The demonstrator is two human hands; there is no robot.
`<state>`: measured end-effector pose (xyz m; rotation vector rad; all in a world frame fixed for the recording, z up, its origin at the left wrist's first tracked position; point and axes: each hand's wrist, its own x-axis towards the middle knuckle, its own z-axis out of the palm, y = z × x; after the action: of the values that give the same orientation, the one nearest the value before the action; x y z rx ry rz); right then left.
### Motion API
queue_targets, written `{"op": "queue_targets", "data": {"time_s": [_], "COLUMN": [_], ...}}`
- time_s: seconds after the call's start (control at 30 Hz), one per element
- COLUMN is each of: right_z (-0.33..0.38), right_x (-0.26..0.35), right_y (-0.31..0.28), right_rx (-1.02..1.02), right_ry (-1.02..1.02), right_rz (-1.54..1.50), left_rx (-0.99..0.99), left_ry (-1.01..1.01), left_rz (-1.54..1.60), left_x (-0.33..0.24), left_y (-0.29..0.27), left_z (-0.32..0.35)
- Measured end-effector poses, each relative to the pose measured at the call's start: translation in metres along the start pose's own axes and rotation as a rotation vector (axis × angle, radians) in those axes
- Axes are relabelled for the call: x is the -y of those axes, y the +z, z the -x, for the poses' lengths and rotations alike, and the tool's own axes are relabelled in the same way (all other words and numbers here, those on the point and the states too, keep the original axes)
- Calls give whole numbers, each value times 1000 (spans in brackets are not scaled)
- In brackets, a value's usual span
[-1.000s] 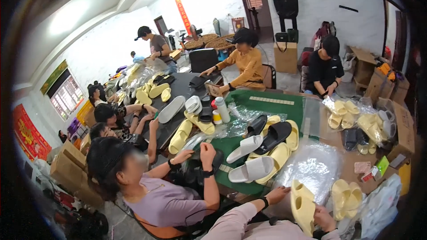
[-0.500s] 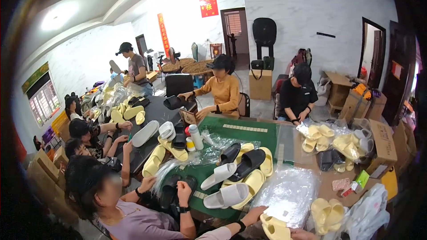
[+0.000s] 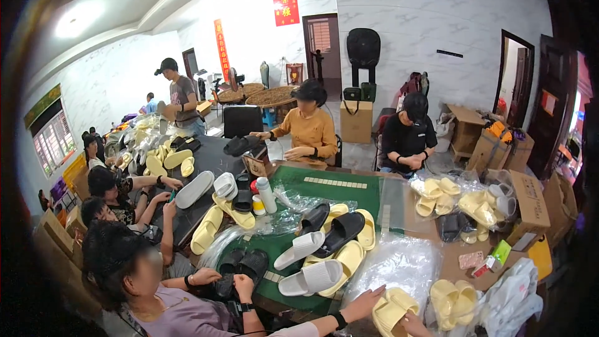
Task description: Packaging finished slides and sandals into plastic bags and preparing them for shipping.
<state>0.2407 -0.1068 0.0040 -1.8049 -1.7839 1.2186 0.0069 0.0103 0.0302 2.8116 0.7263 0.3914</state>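
Observation:
At the front edge, my right hand (image 3: pixel 414 325) grips a pair of pale yellow slide slippers (image 3: pixel 395 309) from their right side; part of the hand is cut off by the picture's edge. My left hand (image 3: pixel 367 303), with a dark band at the wrist, reaches in with fingers stretched out over a stack of clear plastic bags (image 3: pixel 390 265). Its fingertips are close to the left side of the slippers; whether they touch the bags cannot be told. Another yellow pair (image 3: pixel 452 302) lies just right of my right hand, partly in clear plastic.
Left of the bags, grey slippers (image 3: pixel 311 278), black and yellow slippers pile on the green table mat (image 3: pixel 293 178). A co-worker at my left handles black slippers (image 3: pixel 253 265). At right are bagged slippers (image 3: pixel 477 205), a phone (image 3: pixel 471 260), a white plastic bag (image 3: pixel 515 296) and cartons (image 3: pixel 529 203).
The yellow pair in my right hand has come up and right, showing more fully. My left hand has moved slightly, its fingers more spread. The co-worker at left has lowered a hand to the black slippers.

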Motion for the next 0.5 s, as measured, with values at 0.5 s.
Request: {"op": "queue_targets", "data": {"time_s": [0.5], "right_z": [-34], "right_x": [-24], "right_y": [55], "right_rx": [-395], "right_ry": [-168], "right_rz": [78], "left_rx": [-41], "left_ry": [100], "left_rz": [184], "left_x": [-40], "left_y": [-7], "left_z": [8]}}
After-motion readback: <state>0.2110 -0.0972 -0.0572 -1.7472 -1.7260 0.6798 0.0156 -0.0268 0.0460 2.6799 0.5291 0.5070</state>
